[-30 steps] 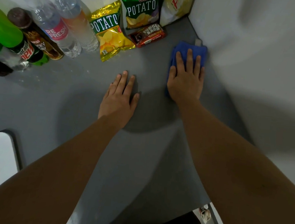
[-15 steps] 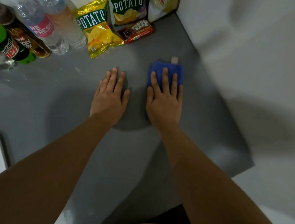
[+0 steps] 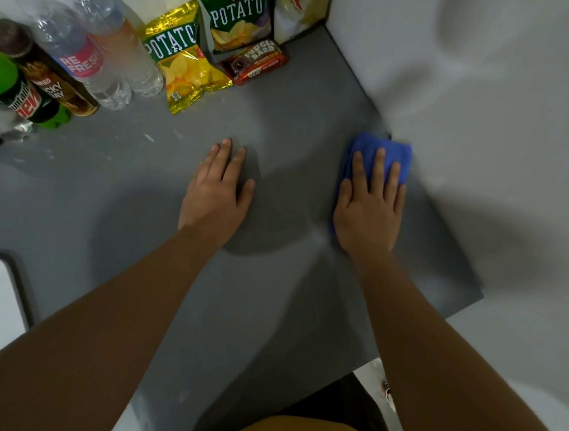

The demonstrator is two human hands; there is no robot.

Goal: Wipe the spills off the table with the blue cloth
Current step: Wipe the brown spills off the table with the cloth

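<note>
A grey table fills the view. The left hand lies flat on it, fingers straight. The right hand, fingers straight and slightly spread, presses the blue cloth flat at the table's right edge by the wall. Bottles and snack bags line the back.

Grey table, matte, butting against a white wall on the right. Flat on it, left hand with straight fingers, and beside it to the right a blue cloth under the right hand, at the wall edge. Beyond the left hand: yellow chip bag, green chip bag, fudge bar. Further left of that hand: water bottles, soda bottles. Pale streaks just left of its fingertips.
</note>
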